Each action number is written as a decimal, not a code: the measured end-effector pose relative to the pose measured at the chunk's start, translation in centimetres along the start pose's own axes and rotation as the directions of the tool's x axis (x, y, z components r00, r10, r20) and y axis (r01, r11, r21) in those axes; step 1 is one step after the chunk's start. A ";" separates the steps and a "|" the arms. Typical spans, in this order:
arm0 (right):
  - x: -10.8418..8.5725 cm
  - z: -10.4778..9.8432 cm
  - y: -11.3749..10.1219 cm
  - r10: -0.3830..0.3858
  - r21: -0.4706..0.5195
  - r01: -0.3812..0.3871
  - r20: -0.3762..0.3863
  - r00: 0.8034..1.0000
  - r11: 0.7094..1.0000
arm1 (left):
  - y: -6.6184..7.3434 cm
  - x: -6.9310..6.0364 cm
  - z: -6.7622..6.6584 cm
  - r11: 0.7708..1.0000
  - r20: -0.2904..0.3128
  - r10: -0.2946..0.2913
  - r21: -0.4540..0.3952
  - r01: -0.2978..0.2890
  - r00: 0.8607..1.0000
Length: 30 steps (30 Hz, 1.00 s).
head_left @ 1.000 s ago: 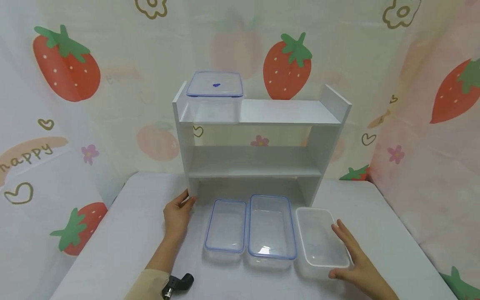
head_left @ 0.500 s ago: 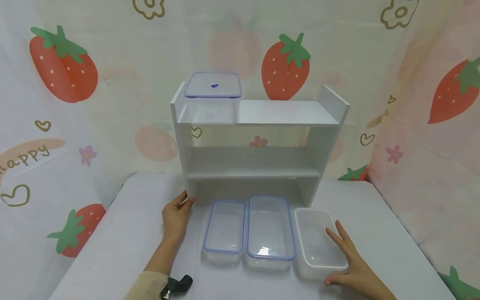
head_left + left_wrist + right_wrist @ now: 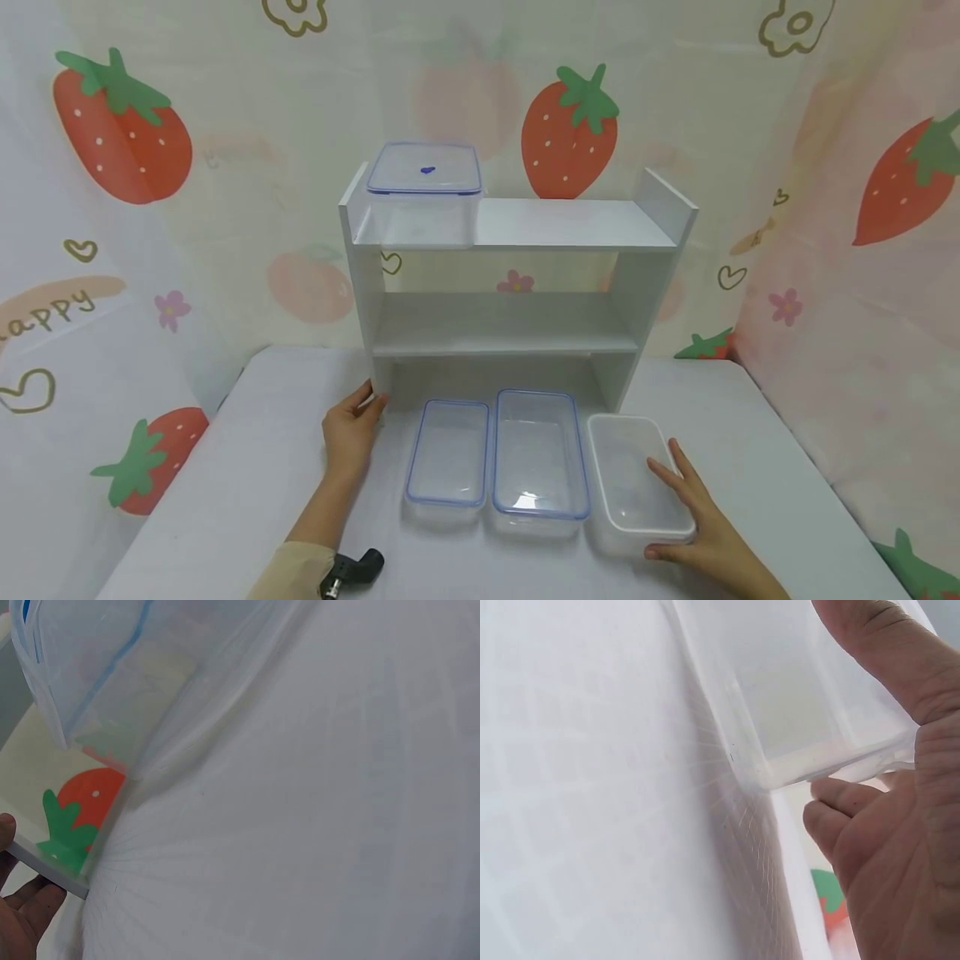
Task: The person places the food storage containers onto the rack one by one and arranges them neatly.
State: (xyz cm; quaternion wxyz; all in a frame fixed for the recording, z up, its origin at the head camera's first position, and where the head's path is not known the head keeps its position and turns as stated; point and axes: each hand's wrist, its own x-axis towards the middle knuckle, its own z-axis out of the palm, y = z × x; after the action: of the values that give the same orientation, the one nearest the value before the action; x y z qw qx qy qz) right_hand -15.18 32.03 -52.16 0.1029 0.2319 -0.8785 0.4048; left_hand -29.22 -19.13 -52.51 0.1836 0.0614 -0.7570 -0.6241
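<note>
At the lower left foot of the white shelf, my left hand pinches the side panel, thumb on one face and fingers on the other, as the left wrist view shows with the panel edge. My right hand spans the near right corner of a clear box with a white-rimmed lid. Its thumb is at the box's near side and its fingers are along the right side. In the right wrist view the thumb lies across the clear box wall, with fingers beyond the corner.
Two clear boxes with blue-rimmed lids, a smaller one and a larger one, stand left of the white-rimmed box. Another blue-rimmed box sits on the shelf's top left. A strawberry-print cloth hangs behind the white table.
My right hand has moved slightly left, closing in on the near right corner of the white-rimmed box. My left hand keeps its hold, and the boxes stay in place.
</note>
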 end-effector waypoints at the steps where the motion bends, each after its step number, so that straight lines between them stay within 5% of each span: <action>1: 0.0 0.0 0.0 0.003 0.001 -0.003 -0.003 1.000 1.000 | 0.0 0.0 0.0 1.000 -0.001 0.003 0.006 -0.003 1.000; 30: -0.1 -0.7 0.2 0.015 -0.004 -0.016 -0.097 0.995 1.000 | -0.3 0.1 0.0 1.000 0.007 -0.009 0.003 0.009 1.000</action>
State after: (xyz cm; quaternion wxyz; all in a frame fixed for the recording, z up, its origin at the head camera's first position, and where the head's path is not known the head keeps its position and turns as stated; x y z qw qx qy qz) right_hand -15.15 32.69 -51.88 0.1426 0.2048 -0.8753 0.4141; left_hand -29.40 -19.19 -52.75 0.1782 0.0629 -0.7583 -0.6239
